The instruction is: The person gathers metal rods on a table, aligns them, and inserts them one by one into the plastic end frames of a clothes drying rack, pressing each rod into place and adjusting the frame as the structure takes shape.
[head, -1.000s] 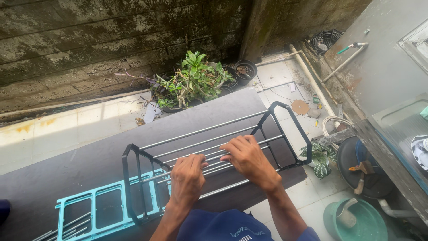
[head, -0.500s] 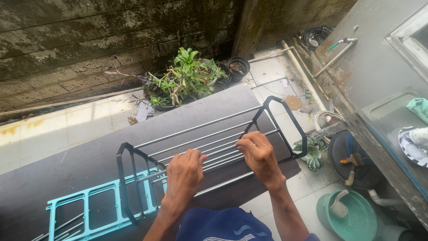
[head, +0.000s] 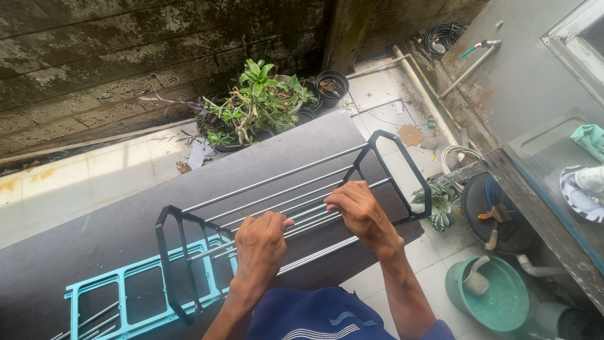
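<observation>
Head view: a rack [head: 283, 189] of silver metal rods between two black end frames lies along the middle of the dark worktop [head: 94, 239], reaching toward its right end. The left hand [head: 261, 242] and the right hand [head: 358, 208] are each curled closed over the near rods. The rack looks stiff and fairly light, its smooth rods likely slippery; the black end frames seem the surer places to grip. A teal frame [head: 126, 296] lies at the worktop's near left edge. Potted plants [head: 255, 104] stand beyond the far edge. No packages or signs can be made out.
</observation>
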`<action>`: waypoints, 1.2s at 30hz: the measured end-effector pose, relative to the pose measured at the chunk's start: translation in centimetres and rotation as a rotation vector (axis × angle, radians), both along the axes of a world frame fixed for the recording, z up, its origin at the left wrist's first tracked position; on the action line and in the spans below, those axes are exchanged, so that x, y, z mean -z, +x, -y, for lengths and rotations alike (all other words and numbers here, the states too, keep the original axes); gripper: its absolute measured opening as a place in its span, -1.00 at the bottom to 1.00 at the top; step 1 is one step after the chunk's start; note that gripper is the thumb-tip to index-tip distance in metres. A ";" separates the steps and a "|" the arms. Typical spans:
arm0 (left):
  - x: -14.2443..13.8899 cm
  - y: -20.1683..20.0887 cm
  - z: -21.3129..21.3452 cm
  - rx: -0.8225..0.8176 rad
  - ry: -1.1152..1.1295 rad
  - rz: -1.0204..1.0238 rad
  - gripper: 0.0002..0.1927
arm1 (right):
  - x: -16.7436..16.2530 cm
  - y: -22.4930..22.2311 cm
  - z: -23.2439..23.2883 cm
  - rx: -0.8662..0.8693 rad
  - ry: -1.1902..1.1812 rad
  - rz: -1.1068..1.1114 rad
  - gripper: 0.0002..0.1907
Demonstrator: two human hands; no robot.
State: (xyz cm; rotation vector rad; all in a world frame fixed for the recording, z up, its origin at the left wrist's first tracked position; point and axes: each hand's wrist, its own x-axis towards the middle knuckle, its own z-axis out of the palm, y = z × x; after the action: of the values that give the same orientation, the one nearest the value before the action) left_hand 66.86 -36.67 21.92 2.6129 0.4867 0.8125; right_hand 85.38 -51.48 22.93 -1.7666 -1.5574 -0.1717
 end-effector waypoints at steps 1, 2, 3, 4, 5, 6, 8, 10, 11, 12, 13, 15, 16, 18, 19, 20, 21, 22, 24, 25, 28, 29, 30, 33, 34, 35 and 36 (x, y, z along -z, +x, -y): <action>0.0 0.0 -0.1 -0.006 0.006 -0.034 -0.81 | 0.1 0.0 -0.1 -0.005 -0.007 0.005 -0.87; -0.1 0.0 -0.2 -0.011 0.013 -0.068 -0.77 | 0.1 0.1 -0.3 -0.009 -0.012 0.010 -0.88; -0.2 0.1 -0.3 -0.016 0.020 -0.100 -0.74 | 0.2 0.1 -0.4 -0.012 -0.017 0.017 -0.89; -0.3 0.2 -0.5 -0.011 0.025 -0.091 -0.74 | 0.2 0.1 -0.6 -0.009 -0.022 0.030 -0.89; -0.5 0.2 -0.6 -0.004 0.031 -0.083 -0.74 | 0.2 0.0 -0.6 -0.004 -0.028 0.041 -0.88; -0.6 0.2 -0.6 0.006 0.034 -0.075 -0.74 | 0.1 0.0 -0.6 0.005 -0.035 0.052 -0.88; -0.9 0.2 -0.6 0.020 0.025 -0.057 -0.75 | 0.1 0.0 -0.7 -0.001 -0.027 0.045 -0.84; -1.1 0.2 -0.7 0.024 0.026 -0.051 -0.76 | 0.0 0.0 -0.9 0.002 -0.013 0.031 -0.83; -1.2 0.2 -0.7 0.022 0.029 -0.057 -0.77 | 0.0 -0.1 -1.0 0.008 -0.006 0.019 -0.84; -1.2 0.3 -0.8 0.017 0.032 -0.062 -0.78 | 0.0 -0.1 -1.1 0.012 0.002 0.008 -0.85; -1.3 0.2 -0.9 0.029 0.022 -0.032 -0.80 | -0.1 -0.1 -1.1 0.012 0.002 0.004 -0.85; -1.3 0.1 -1.0 0.052 0.000 0.028 -0.79 | -0.3 -0.1 -1.1 0.012 0.001 -0.003 -0.85; -1.4 0.0 -1.1 0.056 -0.003 0.028 -0.80 | -0.4 -0.1 -1.1 0.014 0.000 -0.003 -0.86; -1.4 0.0 -1.1 0.064 -0.011 0.027 -0.82 | -0.6 0.0 -0.9 0.017 -0.003 -0.004 -0.88; -1.5 0.0 -1.0 0.054 -0.016 0.019 -0.82 | -0.7 0.1 -0.9 0.021 -0.017 0.006 -0.90; -1.4 0.2 -0.8 0.045 -0.019 0.011 -0.82 | -0.8 0.2 -0.9 0.025 -0.030 0.015 -0.91; -1.4 0.4 -0.5 0.037 -0.023 0.003 -0.82 | -0.8 0.4 -0.7 0.031 -0.043 0.025 -0.93; -1.4 0.5 -0.3 0.040 -0.031 0.001 -0.81 | -0.9 0.6 -0.6 0.033 -0.053 0.037 -0.93; -1.3 0.6 -0.3 0.039 -0.044 -0.002 -0.77 | -0.9 0.9 -0.6 0.035 -0.069 0.060 -0.95; -1.3 0.7 -0.3 0.046 -0.044 0.013 -0.78 | -0.9 1.0 -0.6 0.038 -0.081 0.068 -0.95; -1.2 0.8 -0.4 0.045 -0.037 0.028 -0.77 | -1.0 1.0 -0.7 0.044 -0.110 0.068 -0.94; -1.1 0.9 -0.3 0.040 -0.037 0.016 -0.76 | -1.0 1.0 -0.6 0.054 -0.120 0.057 -0.92; -1.0 1.0 -0.2 0.037 -0.037 0.005 -0.75 | -1.0 0.9 -0.6 0.066 -0.130 0.046 -0.90; -0.7 1.2 0.4 0.046 -0.074 -0.009 -0.79 | -1.1 1.0 0.0 0.042 -0.110 0.060 -0.80; -0.5 1.4 0.6 0.048 -0.057 0.006 -0.80 | -1.0 1.1 0.1 0.050 -0.085 0.049 -0.82; -0.4 1.6 0.9 0.045 -0.040 0.019 -0.81 | -0.9 1.1 0.2 0.053 -0.062 0.035 -0.83; -0.3 1.6 1.1 0.042 -0.023 0.032 -0.82 | -0.7 1.1 0.4 0.055 -0.040 0.022 -0.83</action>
State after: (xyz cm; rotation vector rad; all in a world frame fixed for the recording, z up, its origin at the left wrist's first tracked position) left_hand 68.49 -37.74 22.19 2.5756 0.4279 0.8293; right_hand 86.49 -51.86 23.62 -1.8455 -1.5385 -0.1879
